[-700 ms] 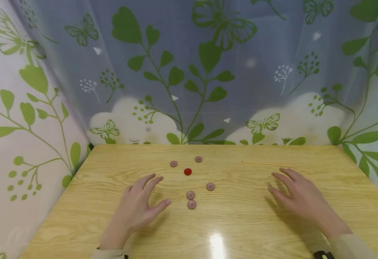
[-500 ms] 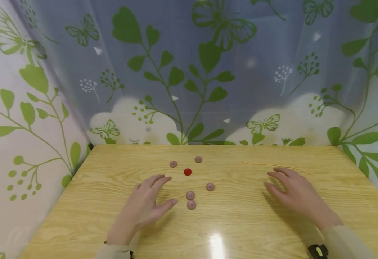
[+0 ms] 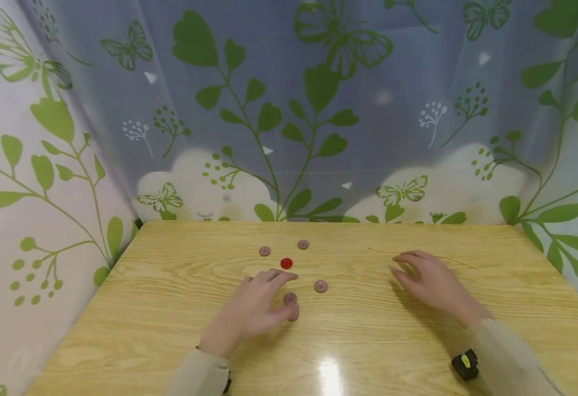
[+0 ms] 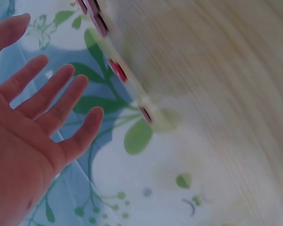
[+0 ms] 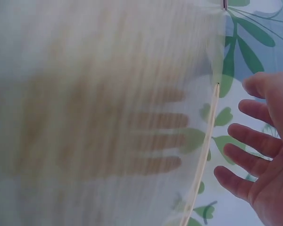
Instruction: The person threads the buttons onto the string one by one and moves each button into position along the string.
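Note:
In the head view my left hand [image 3: 251, 309] hovers at a pair of touching mauve buttons [image 3: 290, 298], its thumb partly covering the nearer one. The left wrist view shows the same palm, fingers spread and holding nothing. A red button [image 3: 286, 263] lies just beyond the left fingertips. To the right of that hand is a separate mauve button [image 3: 321, 286]. My right hand [image 3: 432, 283] is above the table with nothing in it. Beyond its fingers lies a thin yellowish cord [image 3: 383, 251], partly hidden by the hand. In the right wrist view its fingers are loosely spread.
Two more mauve buttons, one at the left [image 3: 265, 251] and another [image 3: 303, 244], lie farther back on the wood-grain table [image 3: 180, 264]. A curtain [image 3: 279, 110] with leaf and butterfly prints stands along the back edge and both sides.
My left hand has moved right, from beside the paired buttons to over them. The right hand has shifted left. Buttons and cord have stayed in place.

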The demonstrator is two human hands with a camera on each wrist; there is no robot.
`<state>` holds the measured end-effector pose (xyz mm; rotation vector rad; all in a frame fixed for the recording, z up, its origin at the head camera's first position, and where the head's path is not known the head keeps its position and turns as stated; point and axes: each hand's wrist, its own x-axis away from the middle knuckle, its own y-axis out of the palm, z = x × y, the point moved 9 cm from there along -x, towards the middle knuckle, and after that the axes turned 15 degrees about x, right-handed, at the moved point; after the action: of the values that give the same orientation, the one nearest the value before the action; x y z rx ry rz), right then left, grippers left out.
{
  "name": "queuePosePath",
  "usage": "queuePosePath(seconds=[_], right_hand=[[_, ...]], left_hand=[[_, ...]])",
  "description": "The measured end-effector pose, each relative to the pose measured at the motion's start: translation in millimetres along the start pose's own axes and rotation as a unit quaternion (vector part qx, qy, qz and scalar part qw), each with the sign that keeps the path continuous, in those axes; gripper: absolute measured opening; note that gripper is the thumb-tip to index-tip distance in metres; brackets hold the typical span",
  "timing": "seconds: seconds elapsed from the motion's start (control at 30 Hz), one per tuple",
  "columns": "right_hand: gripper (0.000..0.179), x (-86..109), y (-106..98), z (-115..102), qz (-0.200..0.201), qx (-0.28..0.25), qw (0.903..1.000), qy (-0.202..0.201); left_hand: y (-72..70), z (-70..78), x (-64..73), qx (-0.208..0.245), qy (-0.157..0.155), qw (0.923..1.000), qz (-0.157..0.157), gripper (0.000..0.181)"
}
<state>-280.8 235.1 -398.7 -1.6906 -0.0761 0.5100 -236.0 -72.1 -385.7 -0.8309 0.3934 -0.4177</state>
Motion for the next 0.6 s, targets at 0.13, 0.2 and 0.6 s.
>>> queuePosePath(seconds=[0.13, 0.2, 0.6], right_hand=[[0.032, -7.5, 6.2, 1.3, -0.012, -0.010, 0.9999, 0.000], [0.032, -11.7, 7.0, 1.4, -0.012, -0.015, 0.9998, -0.001], [0.034, -29.9, 20.1, 1.5, -0.029, -0.051, 0.9982, 0.012]], left_hand=[[11.7, 5.6, -9.9, -0.030, 0.008, 0.9993, -0.022, 0.050], [16.9, 7.7, -15.3, -0.044, 0.005, 0.9985, -0.033, 0.050], [39.0, 11.2, -43.3, -0.072, 0.002, 0.9940, -0.082, 0.047]])
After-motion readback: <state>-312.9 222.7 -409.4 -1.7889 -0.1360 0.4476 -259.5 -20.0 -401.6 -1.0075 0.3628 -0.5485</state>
